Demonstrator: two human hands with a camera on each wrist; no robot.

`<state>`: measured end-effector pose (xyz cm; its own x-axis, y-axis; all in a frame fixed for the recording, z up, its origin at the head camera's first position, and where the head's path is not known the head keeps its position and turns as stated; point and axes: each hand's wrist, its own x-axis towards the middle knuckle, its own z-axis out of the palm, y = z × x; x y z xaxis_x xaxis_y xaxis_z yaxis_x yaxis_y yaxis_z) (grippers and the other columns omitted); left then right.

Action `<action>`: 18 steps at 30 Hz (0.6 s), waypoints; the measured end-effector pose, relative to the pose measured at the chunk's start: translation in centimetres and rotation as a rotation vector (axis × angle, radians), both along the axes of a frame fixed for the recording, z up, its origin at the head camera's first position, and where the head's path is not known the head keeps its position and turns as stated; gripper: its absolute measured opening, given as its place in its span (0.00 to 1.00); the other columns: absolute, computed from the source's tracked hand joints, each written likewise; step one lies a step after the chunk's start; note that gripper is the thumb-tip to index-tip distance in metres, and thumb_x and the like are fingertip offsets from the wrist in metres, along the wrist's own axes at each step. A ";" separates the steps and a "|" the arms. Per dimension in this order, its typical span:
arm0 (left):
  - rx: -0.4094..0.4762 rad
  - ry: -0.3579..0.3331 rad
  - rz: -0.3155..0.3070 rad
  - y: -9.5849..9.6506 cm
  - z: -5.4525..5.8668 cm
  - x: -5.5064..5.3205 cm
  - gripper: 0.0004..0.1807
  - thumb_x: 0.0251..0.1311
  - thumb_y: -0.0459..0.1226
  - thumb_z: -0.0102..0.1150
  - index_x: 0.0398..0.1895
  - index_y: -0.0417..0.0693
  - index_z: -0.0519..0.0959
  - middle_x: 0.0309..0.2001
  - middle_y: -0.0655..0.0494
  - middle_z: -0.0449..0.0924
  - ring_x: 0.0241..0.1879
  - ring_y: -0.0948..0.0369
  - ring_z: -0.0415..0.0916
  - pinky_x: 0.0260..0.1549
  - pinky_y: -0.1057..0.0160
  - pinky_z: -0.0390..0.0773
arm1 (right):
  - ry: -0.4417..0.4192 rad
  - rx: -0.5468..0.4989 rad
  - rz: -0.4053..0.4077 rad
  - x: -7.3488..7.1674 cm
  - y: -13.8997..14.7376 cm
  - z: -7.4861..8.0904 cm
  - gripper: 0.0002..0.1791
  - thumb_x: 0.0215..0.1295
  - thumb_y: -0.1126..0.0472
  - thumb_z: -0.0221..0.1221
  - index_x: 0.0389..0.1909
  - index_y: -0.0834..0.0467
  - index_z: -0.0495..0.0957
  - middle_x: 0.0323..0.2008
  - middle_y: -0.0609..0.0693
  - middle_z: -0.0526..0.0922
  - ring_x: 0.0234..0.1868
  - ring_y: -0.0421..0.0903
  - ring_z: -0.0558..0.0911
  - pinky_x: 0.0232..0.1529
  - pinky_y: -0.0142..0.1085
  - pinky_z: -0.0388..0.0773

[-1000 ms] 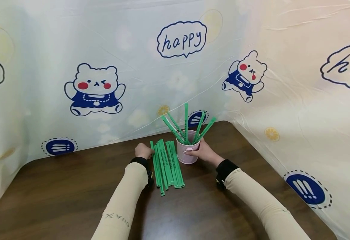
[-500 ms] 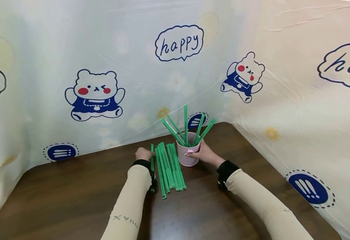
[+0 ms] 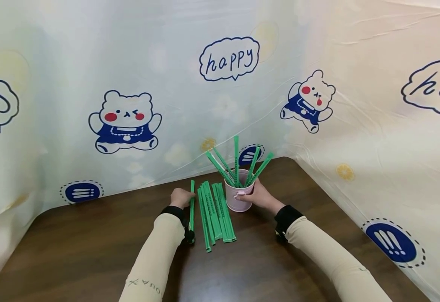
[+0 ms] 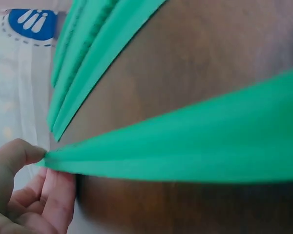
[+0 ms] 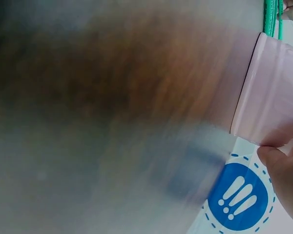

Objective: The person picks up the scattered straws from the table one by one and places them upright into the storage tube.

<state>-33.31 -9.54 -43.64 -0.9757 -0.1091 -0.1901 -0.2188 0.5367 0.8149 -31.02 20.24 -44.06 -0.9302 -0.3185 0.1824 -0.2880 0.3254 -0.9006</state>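
Thumb and fingers of my left hand (image 3: 181, 197) pinch a green wrapped straw (image 3: 192, 209) near its far end. In the left wrist view the same straw runs from the fingertips toward the camera, slanting across the table. My right hand (image 3: 263, 196) grips a small pink bucket (image 3: 239, 204) from its right side, the thumb at the front by a small tab. Several green wrapped straws (image 3: 236, 157) stand fanned out in the bucket, their lower ends hidden inside. Between the hands lies a row of more green straws (image 3: 214, 218), side by side.
The dark brown wooden table (image 3: 91, 239) meets a pale curtain (image 3: 190, 105) at its back and right edges. Printed bears and the word "happy" decorate the curtain. Black bands circle both wrists over cream sleeves (image 3: 152, 251).
My left hand has drawn one straw leftward, out of the row, so a gap now separates it from the others. The right hand has stayed on the bucket. The head view has shifted slightly.
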 end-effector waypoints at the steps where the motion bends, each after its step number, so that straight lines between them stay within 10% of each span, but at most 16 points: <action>1: 0.038 -0.003 -0.011 -0.2 0.1 0.0 0.14 0.70 0.33 0.58 0.44 0.26 0.84 0.35 0.38 0.85 0.32 0.49 0.81 0.37 0.56 0.82 | 0.000 0.002 0.001 0.0 0.1 0.0 0.50 0.61 0.65 0.71 0.76 0.60 0.49 0.71 0.67 0.66 0.68 0.64 0.72 0.73 0.63 0.69; 11: 0.313 -0.019 -0.123 -2.3 4.1 -0.6 0.19 0.75 0.28 0.50 0.64 0.25 0.73 0.46 0.41 0.86 0.54 0.45 0.82 0.63 0.48 0.79 | 0.004 -0.014 0.001 0.0 0.3 0.0 0.51 0.61 0.65 0.71 0.77 0.60 0.48 0.72 0.67 0.65 0.70 0.64 0.71 0.74 0.64 0.67; 18: 0.412 0.037 -0.050 -2.8 10.1 -1.0 0.23 0.76 0.33 0.52 0.69 0.31 0.71 0.33 0.64 0.85 0.37 0.70 0.82 0.66 0.57 0.79 | 0.022 -0.022 0.020 0.1 0.2 0.1 0.53 0.60 0.64 0.72 0.77 0.65 0.46 0.71 0.71 0.64 0.69 0.66 0.71 0.72 0.64 0.69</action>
<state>-34.33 -12.37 -33.54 -0.9849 0.0167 -0.1726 -0.1671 0.1729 0.9707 -30.88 20.49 -44.00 -0.9194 -0.3328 0.2095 -0.3137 0.2996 -0.9010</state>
